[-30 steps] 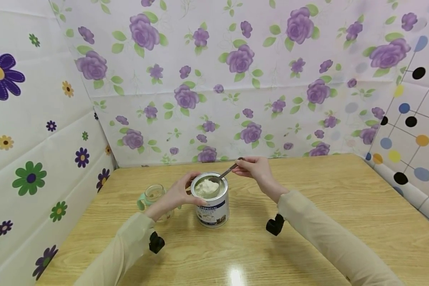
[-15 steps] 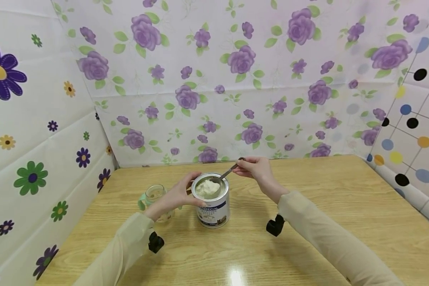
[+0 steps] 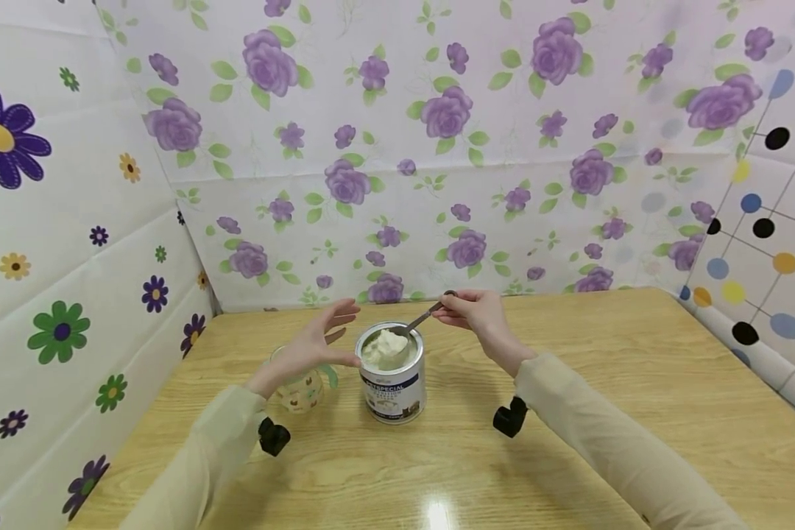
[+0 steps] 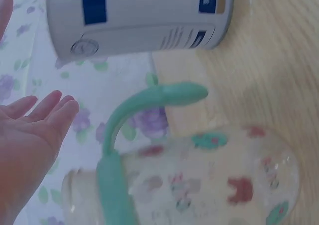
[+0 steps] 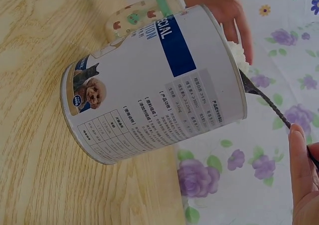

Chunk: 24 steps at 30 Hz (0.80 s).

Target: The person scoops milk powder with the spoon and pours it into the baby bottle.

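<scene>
White with a dark-blue band, the lidless can (image 3: 392, 405) stands upright on the wooden table (image 3: 609, 338); right hand (image 3: 480, 319) pinches a dark spoon (image 3: 421, 319); left hand (image 3: 310, 346) spreads its fingers beside the can.

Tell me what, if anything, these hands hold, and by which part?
The right hand pinches the spoon near its handle's upper end; the left hand holds nothing.
</scene>
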{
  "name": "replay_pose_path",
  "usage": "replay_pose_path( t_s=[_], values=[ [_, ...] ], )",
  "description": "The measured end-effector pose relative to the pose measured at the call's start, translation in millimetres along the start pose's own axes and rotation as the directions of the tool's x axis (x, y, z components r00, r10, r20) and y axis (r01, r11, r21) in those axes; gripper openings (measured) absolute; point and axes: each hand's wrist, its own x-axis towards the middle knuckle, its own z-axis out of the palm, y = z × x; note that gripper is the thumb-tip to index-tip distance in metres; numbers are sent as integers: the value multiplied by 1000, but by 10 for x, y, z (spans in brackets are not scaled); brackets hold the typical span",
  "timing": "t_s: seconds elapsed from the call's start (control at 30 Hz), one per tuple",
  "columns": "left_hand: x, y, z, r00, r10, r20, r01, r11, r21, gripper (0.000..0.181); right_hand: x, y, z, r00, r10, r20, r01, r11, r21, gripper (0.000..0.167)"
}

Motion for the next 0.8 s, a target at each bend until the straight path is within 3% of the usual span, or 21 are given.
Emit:
replay_pose_path(
  t_s=[0.3, 0.53, 0.8],
  values=[
    [-159, 6, -269, 997, 3, -77, -2, 1000, 8, 92, 6, -4, 17, 1000, 4, -4, -4, 1000, 19, 27],
    [-354, -59, -497, 992, -8, -125, 15, 998, 54, 86, 7, -59, 42, 1000, -4, -5, 4, 999, 36, 29],
    [-576, -167, -650, 986, -24, -163, 36, 997, 70, 78, 41, -102, 114, 1000, 2, 9, -2, 1000, 21, 23]
  ],
)
